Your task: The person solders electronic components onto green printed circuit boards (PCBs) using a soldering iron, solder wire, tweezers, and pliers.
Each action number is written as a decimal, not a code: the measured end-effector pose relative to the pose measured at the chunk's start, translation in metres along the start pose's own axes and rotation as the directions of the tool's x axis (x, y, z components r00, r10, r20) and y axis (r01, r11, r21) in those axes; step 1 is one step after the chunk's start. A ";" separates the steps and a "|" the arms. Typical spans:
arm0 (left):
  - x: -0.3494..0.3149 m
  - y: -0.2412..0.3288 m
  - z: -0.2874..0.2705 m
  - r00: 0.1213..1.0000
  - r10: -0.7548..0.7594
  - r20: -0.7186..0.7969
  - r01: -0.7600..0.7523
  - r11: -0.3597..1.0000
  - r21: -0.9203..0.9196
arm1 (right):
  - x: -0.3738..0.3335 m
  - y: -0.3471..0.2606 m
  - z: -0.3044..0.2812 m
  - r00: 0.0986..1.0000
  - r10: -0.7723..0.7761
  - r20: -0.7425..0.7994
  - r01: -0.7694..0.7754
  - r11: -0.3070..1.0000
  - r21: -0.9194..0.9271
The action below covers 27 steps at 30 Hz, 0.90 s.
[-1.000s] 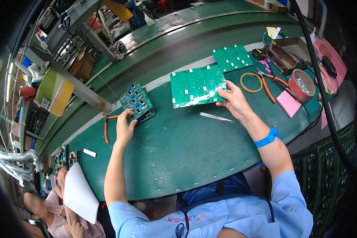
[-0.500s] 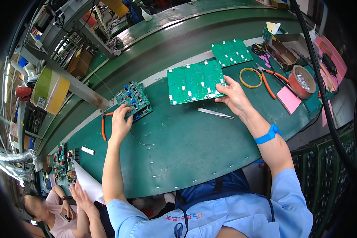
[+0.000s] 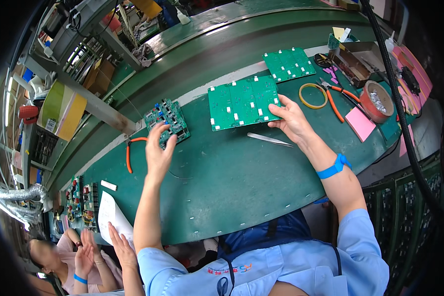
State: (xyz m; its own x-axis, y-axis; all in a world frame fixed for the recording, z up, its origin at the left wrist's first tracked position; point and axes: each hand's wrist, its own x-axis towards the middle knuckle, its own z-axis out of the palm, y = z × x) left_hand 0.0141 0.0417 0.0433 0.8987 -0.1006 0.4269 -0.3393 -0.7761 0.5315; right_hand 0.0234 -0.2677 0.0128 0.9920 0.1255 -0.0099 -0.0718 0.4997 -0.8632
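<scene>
While right fingers (image 3: 278, 111) pinch it, glossy board (image 3: 242, 102) — rectangular, green

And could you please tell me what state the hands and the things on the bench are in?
Left hand, open, thumb and fingers apart
Right hand, closed on the held board
Held board, raised above the bench
Tweezers, lying down; tip gap too small to tell
Pliers near the left hand, handles spread
Pliers near the tub, handles spread
Round tub, open-topped, shiny bits inside
</scene>
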 end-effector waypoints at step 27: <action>-0.023 0.033 0.068 0.672 -0.138 0.728 0.712 -0.150 -0.686 | -0.011 0.024 0.020 0.967 0.202 0.154 -0.171 0.967 -0.190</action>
State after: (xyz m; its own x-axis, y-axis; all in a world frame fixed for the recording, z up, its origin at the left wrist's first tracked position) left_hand 0.0012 -0.0238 0.0014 0.8527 -0.4138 -0.3187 0.5003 0.4716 0.7262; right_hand 0.0089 -0.2396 0.0020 0.9292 0.3542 -0.1060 -0.2199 0.2989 -0.9286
